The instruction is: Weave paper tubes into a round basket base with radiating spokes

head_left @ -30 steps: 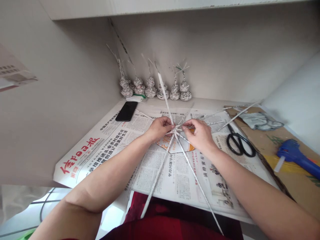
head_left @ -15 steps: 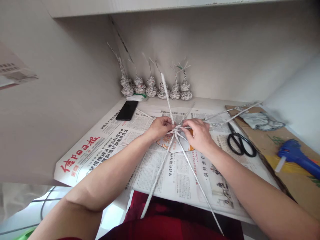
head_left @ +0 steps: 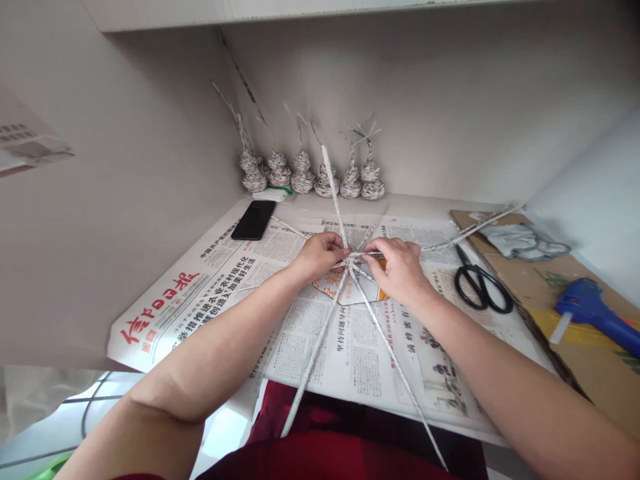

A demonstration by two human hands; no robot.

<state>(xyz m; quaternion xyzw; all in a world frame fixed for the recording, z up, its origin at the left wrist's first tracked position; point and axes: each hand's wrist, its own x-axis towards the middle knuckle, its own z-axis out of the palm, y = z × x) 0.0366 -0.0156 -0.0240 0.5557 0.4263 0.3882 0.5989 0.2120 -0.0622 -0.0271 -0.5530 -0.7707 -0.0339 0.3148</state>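
Observation:
Several rolled paper strips (head_left: 317, 357) cross at a centre and spread out like spokes over the newspaper (head_left: 370, 353). My left hand (head_left: 323, 257) pinches the strips at the left of that crossing, thumb against fingertips. On the other side, my right hand (head_left: 397, 263) has thumb and index finger closed on a paper strip (head_left: 463, 233) that runs out to the upper right. Below the crossing lies a piece of printed card (head_left: 367, 291), white and orange, partly covered by the hands. The fingertips hide some of the crossing.
Black scissors (head_left: 483, 287) lie right of my hand, beside a cardboard sheet (head_left: 545, 320) bearing a blue glue gun (head_left: 597, 310) and a grey cloth (head_left: 525, 241). A black phone (head_left: 254, 220) rests at the left. Woven gourd shapes (head_left: 303, 175) line the back wall under a shelf (head_left: 350, 13).
The long strips at the upper right, spread apart before, now lie close together. My right hand's fingers have shifted slightly; my left hand keeps its place.

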